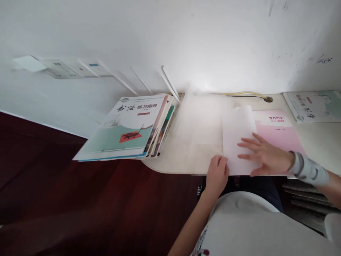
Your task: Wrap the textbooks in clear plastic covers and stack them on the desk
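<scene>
A pink booklet with Chinese lettering lies near the desk's front edge. A white sheet of paper covers its left part; whether the sheet is joined to the booklet I cannot tell. My right hand, with a grey band on the wrist, is spread over the sheet, fingers apart and pointing left. At the sheet's near left corner, my left hand has its fingers curled and pressed together on the paper's edge.
A stack of books sits at the desk's left end, partly overhanging the edge. Another book lies at the back right. Yellow and black cables run along the wall into a hole. Wall sockets are at the left.
</scene>
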`<state>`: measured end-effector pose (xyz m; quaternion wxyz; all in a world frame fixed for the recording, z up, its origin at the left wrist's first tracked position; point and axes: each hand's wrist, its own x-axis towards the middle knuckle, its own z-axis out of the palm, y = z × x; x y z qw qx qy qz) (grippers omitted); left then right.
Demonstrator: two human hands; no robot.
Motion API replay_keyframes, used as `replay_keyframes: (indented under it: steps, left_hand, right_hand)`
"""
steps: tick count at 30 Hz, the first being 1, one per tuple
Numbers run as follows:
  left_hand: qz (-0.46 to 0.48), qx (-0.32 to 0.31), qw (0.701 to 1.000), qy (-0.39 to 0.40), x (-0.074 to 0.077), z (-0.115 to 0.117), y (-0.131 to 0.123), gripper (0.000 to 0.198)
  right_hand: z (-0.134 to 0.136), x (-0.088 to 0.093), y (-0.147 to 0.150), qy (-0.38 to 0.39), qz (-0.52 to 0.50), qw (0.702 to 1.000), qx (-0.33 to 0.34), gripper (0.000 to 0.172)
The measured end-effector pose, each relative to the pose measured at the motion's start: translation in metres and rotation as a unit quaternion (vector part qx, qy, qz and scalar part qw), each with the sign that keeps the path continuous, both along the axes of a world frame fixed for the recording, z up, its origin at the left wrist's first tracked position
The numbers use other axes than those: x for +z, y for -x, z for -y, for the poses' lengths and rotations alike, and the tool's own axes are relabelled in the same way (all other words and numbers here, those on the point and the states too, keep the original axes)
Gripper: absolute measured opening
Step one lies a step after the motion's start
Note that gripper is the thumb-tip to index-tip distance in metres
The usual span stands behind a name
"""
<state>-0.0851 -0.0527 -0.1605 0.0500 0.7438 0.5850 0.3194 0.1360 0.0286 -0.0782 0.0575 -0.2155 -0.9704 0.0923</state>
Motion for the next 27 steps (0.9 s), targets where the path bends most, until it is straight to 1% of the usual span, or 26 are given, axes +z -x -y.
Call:
replay_keyframes:
  steps: [2, 4, 7, 9, 12, 16, 18, 20, 22, 24, 25, 26, 27]
  left_hand:
    - [0.002, -0.003, 1.000, 0.001, 0.002, 0.000, -0.001, 0.020]
    - [-0.001, -0.007, 1.000, -0.006, 0.003, -0.001, -0.001, 0.018]
    - [-0.005, -0.007, 1.000, -0.018, 0.004, -0.002, -0.001, 0.018]
    - [-0.012, -0.002, 1.000, -0.025, 0.004, -0.002, -0.001, 0.019]
    - [-0.037, 0.011, 0.999, -0.030, 0.007, -0.001, -0.001, 0.019]
    - [-0.063, 0.026, 0.997, -0.024, 0.008, -0.001, -0.002, 0.019]
    - [-0.068, 0.027, 0.997, -0.022, 0.008, -0.001, -0.002, 0.019]
    - [-0.071, 0.026, 0.997, -0.021, 0.008, -0.001, 0.000, 0.018]
    - [-0.071, 0.027, 0.997, -0.025, 0.010, 0.001, 0.001, 0.018]
    - [-0.065, 0.016, 0.997, -0.043, 0.014, 0.004, -0.001, 0.016]
    - [-0.063, -0.002, 0.996, -0.060, 0.016, 0.006, -0.004, 0.016]
    - [-0.062, -0.028, 0.994, -0.081, 0.018, 0.007, -0.008, 0.017]
    - [-0.064, -0.061, 0.991, -0.102, 0.019, 0.009, -0.012, 0.020]
  right_hand:
    - [0.027, -0.006, -0.009, -0.017, -0.005, 1.000, 0.014, 0.050]
    - [0.042, -0.016, -0.010, -0.046, -0.017, 0.999, 0.003, 0.040]
    - [0.050, -0.030, -0.002, -0.088, -0.028, 0.996, -0.017, 0.037]
    - [0.052, -0.035, 0.006, -0.099, -0.036, 0.994, -0.023, 0.037]
    - [0.054, -0.036, 0.015, -0.081, -0.039, 0.995, -0.037, 0.039]
    - [0.058, -0.038, 0.024, -0.005, -0.017, 0.997, -0.081, 0.043]
    - [0.060, -0.041, 0.030, 0.018, -0.020, 0.996, -0.087, 0.044]
    - [0.061, -0.044, 0.034, 0.023, -0.044, 0.995, -0.081, 0.043]
    - [0.056, -0.041, 0.033, 0.032, -0.085, 0.994, -0.059, 0.038]
    - [0.038, -0.032, 0.027, 0.050, -0.144, 0.987, -0.051, 0.041]
    - [0.023, -0.027, 0.022, 0.060, -0.177, 0.980, -0.068, 0.044]
    - [0.004, -0.023, 0.017, 0.067, -0.208, 0.969, -0.113, 0.044]
    - [-0.019, -0.019, 0.012, 0.071, -0.231, 0.954, -0.176, 0.045]
